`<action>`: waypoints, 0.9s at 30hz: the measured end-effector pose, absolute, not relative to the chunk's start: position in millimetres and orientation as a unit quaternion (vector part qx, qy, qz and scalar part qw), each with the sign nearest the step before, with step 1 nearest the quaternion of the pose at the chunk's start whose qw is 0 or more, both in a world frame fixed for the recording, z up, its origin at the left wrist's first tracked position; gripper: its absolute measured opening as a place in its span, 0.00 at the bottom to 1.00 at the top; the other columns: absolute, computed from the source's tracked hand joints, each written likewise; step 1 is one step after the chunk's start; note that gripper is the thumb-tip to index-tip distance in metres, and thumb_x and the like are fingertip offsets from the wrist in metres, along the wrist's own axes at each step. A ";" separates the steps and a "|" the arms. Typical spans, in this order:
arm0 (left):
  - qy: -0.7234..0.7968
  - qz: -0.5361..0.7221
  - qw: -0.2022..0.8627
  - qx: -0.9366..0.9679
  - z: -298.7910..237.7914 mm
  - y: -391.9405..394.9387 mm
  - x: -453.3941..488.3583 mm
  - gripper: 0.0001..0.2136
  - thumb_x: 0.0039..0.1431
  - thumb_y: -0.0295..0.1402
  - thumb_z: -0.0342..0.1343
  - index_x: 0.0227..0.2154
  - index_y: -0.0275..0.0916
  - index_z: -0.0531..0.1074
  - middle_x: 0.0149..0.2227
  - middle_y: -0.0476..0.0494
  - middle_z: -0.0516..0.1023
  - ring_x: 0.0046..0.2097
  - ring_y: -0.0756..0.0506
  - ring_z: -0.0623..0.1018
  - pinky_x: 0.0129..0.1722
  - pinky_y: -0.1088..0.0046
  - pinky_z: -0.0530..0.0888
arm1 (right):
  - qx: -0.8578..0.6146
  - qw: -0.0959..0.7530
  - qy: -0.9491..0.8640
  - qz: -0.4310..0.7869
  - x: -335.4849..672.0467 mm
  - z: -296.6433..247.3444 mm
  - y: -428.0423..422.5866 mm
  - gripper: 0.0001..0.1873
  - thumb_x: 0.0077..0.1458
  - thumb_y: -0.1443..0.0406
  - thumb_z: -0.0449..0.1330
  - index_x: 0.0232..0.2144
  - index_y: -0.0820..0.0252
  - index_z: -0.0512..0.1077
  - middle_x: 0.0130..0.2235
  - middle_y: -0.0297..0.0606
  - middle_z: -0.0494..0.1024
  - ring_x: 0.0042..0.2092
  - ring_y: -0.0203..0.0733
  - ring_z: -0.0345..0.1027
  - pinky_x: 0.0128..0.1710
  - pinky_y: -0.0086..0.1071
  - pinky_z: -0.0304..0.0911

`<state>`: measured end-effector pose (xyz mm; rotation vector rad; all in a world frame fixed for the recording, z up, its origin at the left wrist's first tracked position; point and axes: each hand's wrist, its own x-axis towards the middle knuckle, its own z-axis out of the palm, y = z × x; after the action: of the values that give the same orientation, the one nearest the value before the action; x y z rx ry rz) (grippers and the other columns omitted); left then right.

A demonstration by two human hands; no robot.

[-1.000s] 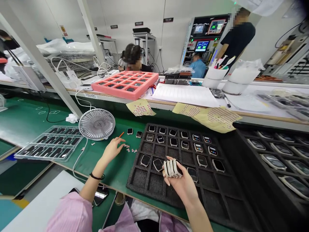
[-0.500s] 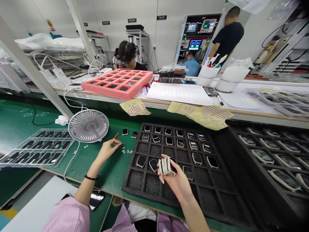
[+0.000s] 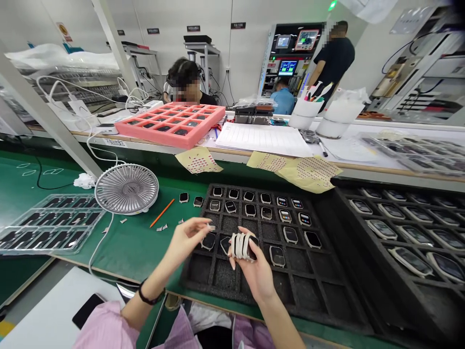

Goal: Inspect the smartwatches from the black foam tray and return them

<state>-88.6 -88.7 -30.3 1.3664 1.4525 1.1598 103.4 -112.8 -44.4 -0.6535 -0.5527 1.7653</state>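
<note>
My right hand (image 3: 257, 274) is closed around a short stack of smartwatch bodies (image 3: 240, 246), held on edge above the black foam tray (image 3: 225, 274). Between the thumb and fingertips of my left hand (image 3: 187, 238) is a small pale piece (image 3: 210, 227), too small to make out fully. That hand hovers over the tray's left side, just left of the stack. Watches with square screens (image 3: 250, 210) fill the tray's back rows, and a few lie in the middle row. Small pale scraps (image 3: 164, 227) lie on the green mat beside an orange stick (image 3: 162, 213).
A grey fan (image 3: 127, 189) and a clear tray of dark parts (image 3: 47, 223) stand at left. Another foam tray of watches (image 3: 410, 213) is at right. On the shelf are a pink foam tray (image 3: 174, 138) and papers (image 3: 261, 138). People are beyond it.
My left hand has moved right from the scraps on the mat towards the watch stack, carrying a small pale piece. The right hand still holds the stack. The view has shifted slightly.
</note>
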 end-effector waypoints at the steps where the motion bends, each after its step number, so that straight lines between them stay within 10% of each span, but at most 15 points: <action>1: 0.558 0.458 0.433 0.540 -28.3 -94.7 -74.5 0.16 0.51 0.41 0.61 0.37 0.35 0.76 0.33 0.41 0.80 0.35 0.46 0.78 0.31 0.74 0.74 | -0.280 0.565 -0.243 0.737 101.2 -44.7 -114.6 0.19 0.56 0.58 0.58 0.49 0.55 0.66 0.33 0.36 0.75 0.33 0.44 0.69 0.26 0.33 0.60; 21: 0.524 0.423 0.476 0.566 -28.9 -101.7 -38.4 0.11 0.50 0.37 0.62 0.33 0.33 0.78 0.30 0.41 0.81 0.31 0.46 0.77 0.32 0.72 0.72 | -0.362 0.591 -0.338 0.637 107.9 -59.4 -122.5 0.24 0.52 0.57 0.64 0.51 0.51 0.67 0.46 0.38 0.73 0.43 0.44 0.66 0.39 0.34 0.63; 27: 0.405 0.422 0.641 0.497 -25.5 -102.7 -40.3 0.17 0.42 0.38 0.69 0.33 0.37 0.71 0.36 0.45 0.77 0.41 0.45 0.76 0.40 0.71 0.73 | -0.279 0.560 -0.307 0.717 116.6 -57.3 -122.4 0.24 0.49 0.53 0.63 0.47 0.52 0.69 0.44 0.40 0.74 0.40 0.47 0.67 0.37 0.38 0.64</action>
<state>-40.3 -102.7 -25.5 1.1332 0.9230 0.9623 116.6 -122.4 -57.3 -0.6586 -0.7241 1.6896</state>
